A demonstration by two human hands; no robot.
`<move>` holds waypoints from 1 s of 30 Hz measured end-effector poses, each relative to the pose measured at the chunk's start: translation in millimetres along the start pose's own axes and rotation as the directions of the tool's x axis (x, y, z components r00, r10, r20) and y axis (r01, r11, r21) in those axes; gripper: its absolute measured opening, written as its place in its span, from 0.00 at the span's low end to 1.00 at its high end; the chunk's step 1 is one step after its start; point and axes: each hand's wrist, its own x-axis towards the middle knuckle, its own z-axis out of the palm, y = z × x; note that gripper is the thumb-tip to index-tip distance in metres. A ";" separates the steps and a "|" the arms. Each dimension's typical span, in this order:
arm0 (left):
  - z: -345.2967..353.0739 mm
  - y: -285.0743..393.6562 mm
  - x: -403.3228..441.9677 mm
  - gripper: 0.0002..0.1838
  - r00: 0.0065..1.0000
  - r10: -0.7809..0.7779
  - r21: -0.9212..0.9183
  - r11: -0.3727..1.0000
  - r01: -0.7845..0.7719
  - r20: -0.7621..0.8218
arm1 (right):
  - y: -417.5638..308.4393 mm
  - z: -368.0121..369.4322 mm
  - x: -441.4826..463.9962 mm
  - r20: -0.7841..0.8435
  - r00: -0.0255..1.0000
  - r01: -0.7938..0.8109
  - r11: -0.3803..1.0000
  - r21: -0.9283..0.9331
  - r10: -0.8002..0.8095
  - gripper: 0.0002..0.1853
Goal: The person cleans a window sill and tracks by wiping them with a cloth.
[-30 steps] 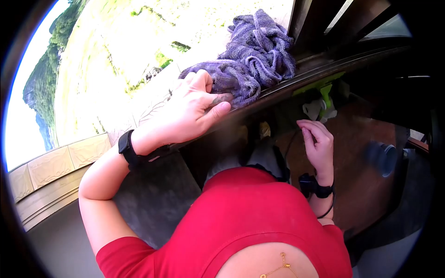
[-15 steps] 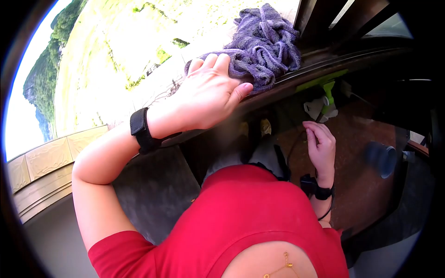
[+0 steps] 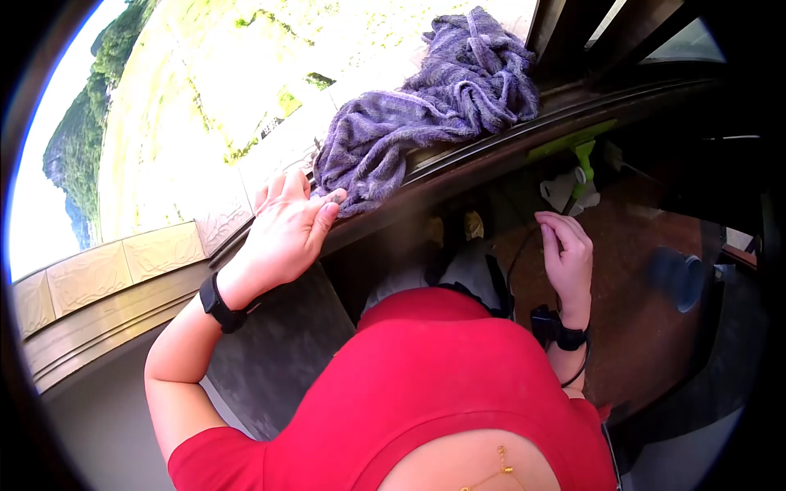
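Note:
A crumpled purple towel (image 3: 467, 98) lies along the window ledge, its near end spread to the left. My left hand (image 3: 286, 233) is at that end, with thumb and index finger closed on the towel's edge and a small grey bit showing at the fingertip. Lower down on the right, my right hand (image 3: 567, 262) hangs beside my body with its fingers curled together. Just beyond its fingertips, a green-headed tool (image 3: 583, 164) with a dark pole shows. Whether this hand grips the pole or anything else cannot be made out.
The dark window frame (image 3: 483, 151) runs between the ledge and the room. Pale relief tiles (image 3: 164, 252) line the sill at left. On the floor are a white crumpled item (image 3: 558, 190) and a blurred blue container (image 3: 681, 280). A dark cable (image 3: 512, 270) hangs near my right hand.
My left hand has moved left and towards me, and the near part of the towel has been drawn out with it. My right hand has stayed in place.

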 end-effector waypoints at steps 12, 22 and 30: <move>12.0 -15.8 -13.5 0.17 0.996 0.013 -0.139 0.990 -0.026 -0.093 | -6.8 10.1 8.4 0.027 0.997 0.070 0.997 0.021 -0.070 0.05; -27.1 37.9 71.7 0.11 0.876 0.400 -0.047 0.903 -0.426 -0.268 | 0.2 -11.4 2.4 -0.002 1.000 0.028 0.999 -0.044 -0.028 0.05; -24.8 40.7 96.2 0.17 0.811 0.554 0.132 0.833 -0.538 -0.189 | 7.7 -11.5 -5.9 -0.027 1.000 0.002 1.000 -0.021 -0.002 0.06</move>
